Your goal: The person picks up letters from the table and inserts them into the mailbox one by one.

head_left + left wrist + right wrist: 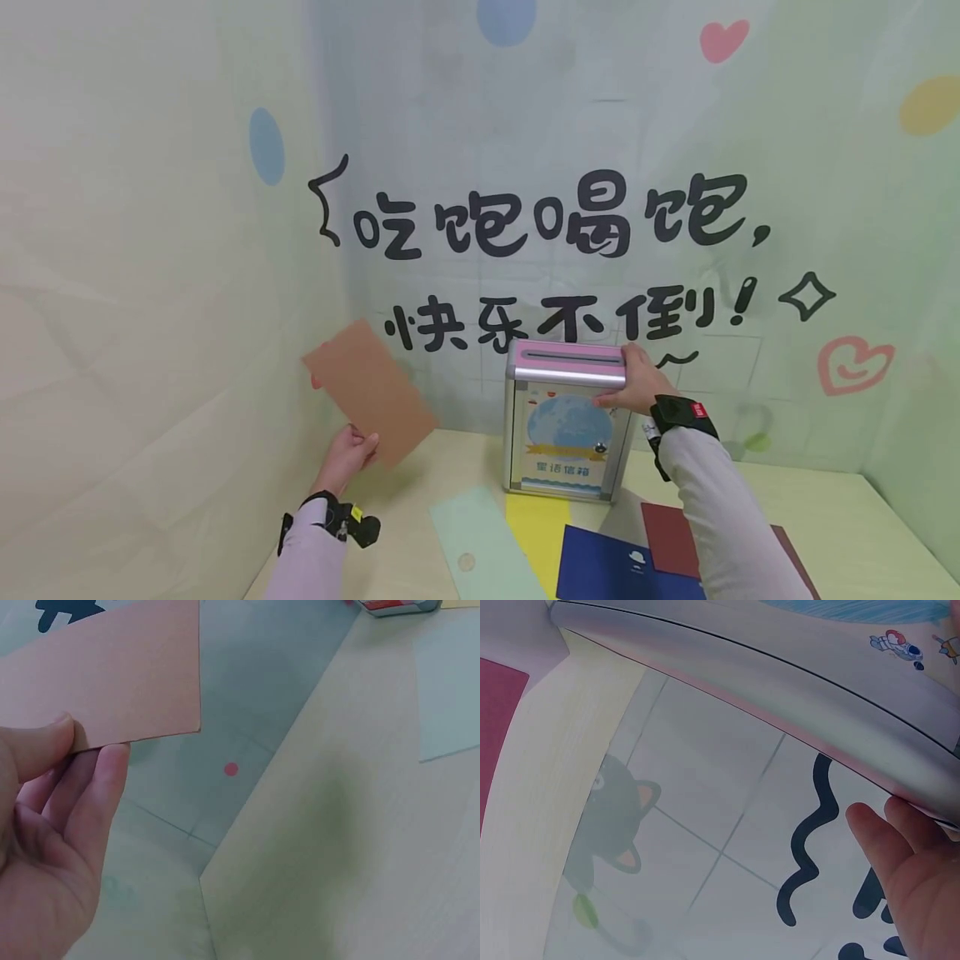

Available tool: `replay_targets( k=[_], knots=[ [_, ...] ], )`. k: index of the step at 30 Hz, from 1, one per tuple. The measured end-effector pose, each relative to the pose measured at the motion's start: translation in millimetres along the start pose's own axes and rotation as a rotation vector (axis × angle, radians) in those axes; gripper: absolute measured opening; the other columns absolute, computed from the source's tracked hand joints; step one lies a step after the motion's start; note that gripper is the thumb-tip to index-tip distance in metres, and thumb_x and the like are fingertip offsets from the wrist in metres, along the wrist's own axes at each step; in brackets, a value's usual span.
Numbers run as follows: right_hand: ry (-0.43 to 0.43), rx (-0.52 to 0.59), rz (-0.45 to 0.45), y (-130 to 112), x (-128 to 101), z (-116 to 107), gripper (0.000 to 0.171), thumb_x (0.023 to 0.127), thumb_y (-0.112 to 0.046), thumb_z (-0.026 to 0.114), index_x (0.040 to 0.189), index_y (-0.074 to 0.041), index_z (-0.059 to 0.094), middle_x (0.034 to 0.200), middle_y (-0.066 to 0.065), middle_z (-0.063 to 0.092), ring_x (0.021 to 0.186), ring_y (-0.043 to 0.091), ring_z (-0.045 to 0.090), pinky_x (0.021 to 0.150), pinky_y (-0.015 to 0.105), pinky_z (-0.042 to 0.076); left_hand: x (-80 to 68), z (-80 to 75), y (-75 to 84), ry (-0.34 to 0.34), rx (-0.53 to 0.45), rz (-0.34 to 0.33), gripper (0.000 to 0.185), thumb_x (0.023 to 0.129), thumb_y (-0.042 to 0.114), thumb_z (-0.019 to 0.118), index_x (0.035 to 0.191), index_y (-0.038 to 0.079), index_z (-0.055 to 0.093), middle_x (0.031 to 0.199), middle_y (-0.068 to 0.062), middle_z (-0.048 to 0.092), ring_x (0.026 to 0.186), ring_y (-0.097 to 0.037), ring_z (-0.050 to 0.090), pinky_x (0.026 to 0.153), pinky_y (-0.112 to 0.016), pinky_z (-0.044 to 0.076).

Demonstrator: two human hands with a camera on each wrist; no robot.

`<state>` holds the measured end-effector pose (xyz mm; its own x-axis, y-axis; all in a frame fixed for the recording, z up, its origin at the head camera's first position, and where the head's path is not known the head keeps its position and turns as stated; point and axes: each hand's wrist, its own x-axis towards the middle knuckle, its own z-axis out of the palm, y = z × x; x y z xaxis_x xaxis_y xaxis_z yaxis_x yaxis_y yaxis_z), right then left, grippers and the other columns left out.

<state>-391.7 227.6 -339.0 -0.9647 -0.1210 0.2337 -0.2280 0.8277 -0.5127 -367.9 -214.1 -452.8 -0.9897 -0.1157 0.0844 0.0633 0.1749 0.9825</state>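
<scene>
While held, card point(369, 392) above left hand point(347, 457).

Five envelopes point(370, 390); one box point(566, 421)

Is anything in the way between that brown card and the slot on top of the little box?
Nothing visible. The left hand holds the brown rectangular card up in open air left of the silver box with the pink lid. The slot shows uncovered; the right hand grips only the box's right top corner.

pale table point(840, 517), metal box point(566, 433), coloured cards point(600, 558)
</scene>
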Motion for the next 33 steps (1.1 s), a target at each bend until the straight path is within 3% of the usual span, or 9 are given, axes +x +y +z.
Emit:
replay_targets(
  k=[14,24,33],
  knots=[
    [0.017,0.021,-0.020,13.3,8.9,7.9,0.097,0.059,-0.041,0.082,0.129,-0.001,0.029,0.114,0.018,0.041,0.095,0.032,0.047,0.083,0.049,0.043,17.1,6.6,42.3,0.041,-0.023,0.038,0.033,0.092,0.010,0.051,0.115,-0.009,0.038,0.098,-0.018,0.054,0.074,-0.005,0.056,0.066,-0.013,0.048],
    [0.014,0.033,-0.038,11.1,6.3,6.4,0.093,0.059,-0.037,0.083,0.127,0.001,0.031,0.112,0.019,0.042,0.095,0.032,0.046,0.084,0.048,0.041,22.0,6.3,62.6,0.062,-0.062,0.069,0.037,0.092,0.016,0.051,0.118,-0.007,0.038,0.107,-0.021,0.053,0.077,-0.001,0.058,0.071,-0.013,0.049],
    [0.005,0.022,-0.036,8.7,3.7,1.6,0.094,0.062,-0.033,0.083,0.129,0.004,0.029,0.116,0.021,0.040,0.098,0.033,0.044,0.087,0.050,0.039,25.9,14.7,88.4,0.030,-0.033,0.111,0.042,0.092,0.019,0.052,0.122,-0.005,0.036,0.113,-0.022,0.051,0.086,-0.009,0.058,0.074,-0.014,0.048]
  ],
)
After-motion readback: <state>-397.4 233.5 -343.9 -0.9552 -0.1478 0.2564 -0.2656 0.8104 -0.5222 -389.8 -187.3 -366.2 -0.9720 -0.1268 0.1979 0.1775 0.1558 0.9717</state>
